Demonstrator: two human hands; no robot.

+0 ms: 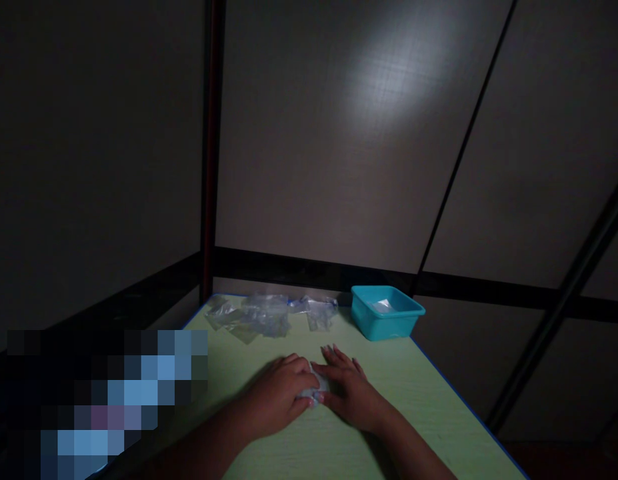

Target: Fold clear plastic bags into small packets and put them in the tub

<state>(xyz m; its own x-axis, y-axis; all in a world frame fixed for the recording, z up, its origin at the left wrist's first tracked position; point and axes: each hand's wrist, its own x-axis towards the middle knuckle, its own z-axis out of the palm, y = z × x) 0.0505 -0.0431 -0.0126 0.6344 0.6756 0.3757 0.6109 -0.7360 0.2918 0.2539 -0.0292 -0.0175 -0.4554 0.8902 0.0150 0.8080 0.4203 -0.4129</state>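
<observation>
On the pale green table (289,453), a small whitish plastic packet (319,385) lies between my two hands. My left hand (283,392) has its fingers curled over the packet's left side, thumb at the near edge. My right hand (351,393) touches the packet's right side with its thumb and a finger, while its other fingers stretch forward, apart. The packet's contents are too small and partly covered to make out.
Clear plastic bags (266,317) are spread along the table's back left, with more (321,312) beside them. A turquoise basket (391,327) with something clear and shiny inside stands at the back right corner. Dark-framed panels (319,153) rise behind the table. The lower left is pixelated.
</observation>
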